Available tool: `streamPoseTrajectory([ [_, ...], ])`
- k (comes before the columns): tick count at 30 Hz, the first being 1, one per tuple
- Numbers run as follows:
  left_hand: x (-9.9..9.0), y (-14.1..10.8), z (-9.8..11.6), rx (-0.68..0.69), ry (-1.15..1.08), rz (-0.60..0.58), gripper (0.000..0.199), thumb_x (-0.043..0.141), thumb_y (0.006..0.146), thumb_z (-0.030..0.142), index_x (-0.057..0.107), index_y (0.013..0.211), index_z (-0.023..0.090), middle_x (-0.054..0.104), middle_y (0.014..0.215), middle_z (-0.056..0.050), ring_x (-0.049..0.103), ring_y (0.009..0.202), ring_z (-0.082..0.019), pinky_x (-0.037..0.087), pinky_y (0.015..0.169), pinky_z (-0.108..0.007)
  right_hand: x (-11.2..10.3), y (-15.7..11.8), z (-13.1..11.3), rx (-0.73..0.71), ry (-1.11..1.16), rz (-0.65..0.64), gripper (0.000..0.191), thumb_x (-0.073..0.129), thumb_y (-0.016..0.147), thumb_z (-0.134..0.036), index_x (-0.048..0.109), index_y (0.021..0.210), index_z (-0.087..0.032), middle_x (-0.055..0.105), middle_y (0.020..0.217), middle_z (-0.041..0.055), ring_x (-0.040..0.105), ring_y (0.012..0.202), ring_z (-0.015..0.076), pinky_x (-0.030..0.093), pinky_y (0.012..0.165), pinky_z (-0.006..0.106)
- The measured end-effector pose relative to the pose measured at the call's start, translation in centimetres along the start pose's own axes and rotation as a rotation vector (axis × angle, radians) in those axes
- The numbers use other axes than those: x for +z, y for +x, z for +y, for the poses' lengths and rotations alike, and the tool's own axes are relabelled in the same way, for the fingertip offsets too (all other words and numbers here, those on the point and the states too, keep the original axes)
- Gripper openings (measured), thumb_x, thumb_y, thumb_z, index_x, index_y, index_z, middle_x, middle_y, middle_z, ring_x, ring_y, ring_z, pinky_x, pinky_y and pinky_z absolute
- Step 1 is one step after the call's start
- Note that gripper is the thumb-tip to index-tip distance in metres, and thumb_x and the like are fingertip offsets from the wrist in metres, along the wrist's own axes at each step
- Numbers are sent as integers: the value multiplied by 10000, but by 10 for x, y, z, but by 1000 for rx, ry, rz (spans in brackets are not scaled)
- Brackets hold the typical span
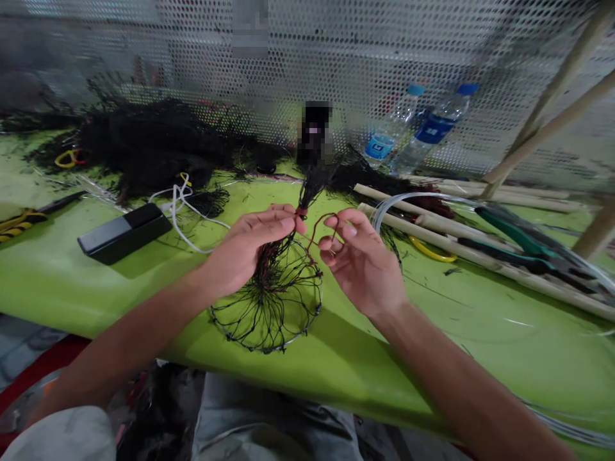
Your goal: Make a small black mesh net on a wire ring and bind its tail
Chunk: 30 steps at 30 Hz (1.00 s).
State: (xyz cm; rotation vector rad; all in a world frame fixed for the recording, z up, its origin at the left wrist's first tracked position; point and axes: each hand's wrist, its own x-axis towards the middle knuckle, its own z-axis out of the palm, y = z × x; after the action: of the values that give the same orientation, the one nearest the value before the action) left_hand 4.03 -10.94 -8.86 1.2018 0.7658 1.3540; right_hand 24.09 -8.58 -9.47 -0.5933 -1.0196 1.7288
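Near the middle, my left hand (pixel 247 246) pinches the gathered neck of a black net (pixel 269 301), where dark red cord is wrapped round the strands. Loose black strands fan upward above the fingers. Below, the net spreads out to a thin wire hoop (pixel 266 351) lying over the green table's front part. To the right of the neck, my right hand (pixel 360 262) holds a dark red cord (pixel 317 224) between thumb and fingers, its palm turned partly up. The cord loops between both hands and runs down toward the hoop's edge.
A black power bank (pixel 123 234) with a white cable and yellow-handled pliers (pixel 24 221) lie left. Black netting (pixel 144 141) is heaped behind. Two bottles (pixel 432 131) stand against the perforated panel. Wooden sticks (pixel 456 246), green-handled pliers (pixel 514 234) and coiled wire lie right.
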Motion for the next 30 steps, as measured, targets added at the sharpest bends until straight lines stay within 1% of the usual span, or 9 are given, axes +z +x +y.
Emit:
streamPoseTrajectory([
  [3,1,-4,2,64,107,14,94,841,861,337,848,824,251,709,950,-40,634,1044,-197,505,968,-335,-5,6,-1,46,36,81,273,906,777,-289,724,981,-288,766,1097,-75,657,648,42,510,534,173],
  [6,3,-7,5,41,155,-44,93,821,886,320,849,840,244,715,910,-32,632,953,-185,490,920,-331,-10,11,1,-30,-7,81,233,892,793,-293,751,979,-294,765,1099,-57,680,729,59,554,627,191],
  [9,3,-10,5,-21,123,-151,121,808,906,340,855,866,236,740,923,-38,652,940,-185,489,890,-323,-11,12,-1,-160,-156,-33,248,874,792,-308,782,1022,-313,770,1128,-14,730,968,156,614,851,304],
  [12,1,-12,2,-57,140,-210,139,821,899,372,871,948,252,759,961,-49,667,967,-203,502,898,-337,-7,8,-5,-199,-233,-213,515,922,717,-395,781,1206,-318,735,1322,39,685,1198,257,599,1022,427],
  [14,0,-12,1,-54,165,-262,190,828,896,379,869,1057,287,783,1042,-51,675,1018,-215,506,929,-350,-3,4,-6,-181,-207,-229,558,939,714,-414,773,1240,-325,727,1338,36,691,1152,232,604,1005,406],
  [19,0,-11,-3,16,238,-379,315,823,890,328,838,1205,316,787,1134,-67,687,1080,-244,517,995,-394,5,-3,-5,-121,-142,-121,327,963,721,-419,786,961,-286,738,943,-12,671,841,140,603,832,304],
  [22,0,-11,-9,49,264,-347,368,818,899,366,817,1263,309,782,1077,-81,689,1045,-249,538,950,-395,8,-4,-4,-128,-105,-70,288,965,709,-383,753,865,-264,702,844,-26,627,759,130,594,814,315],
  [26,-1,-13,-18,111,253,-261,436,759,961,412,732,1394,366,765,1177,-52,665,1026,-200,531,923,-339,5,-2,1,-222,-121,-3,234,943,742,-341,753,854,-264,704,812,-29,629,743,130,575,768,294],
  [30,4,-17,-22,218,323,-170,380,686,1021,391,725,1399,375,697,965,-18,588,869,-152,499,860,-297,0,-1,5,-371,-247,-7,137,880,846,-291,776,936,-288,738,920,-27,673,814,129,579,785,282],
])
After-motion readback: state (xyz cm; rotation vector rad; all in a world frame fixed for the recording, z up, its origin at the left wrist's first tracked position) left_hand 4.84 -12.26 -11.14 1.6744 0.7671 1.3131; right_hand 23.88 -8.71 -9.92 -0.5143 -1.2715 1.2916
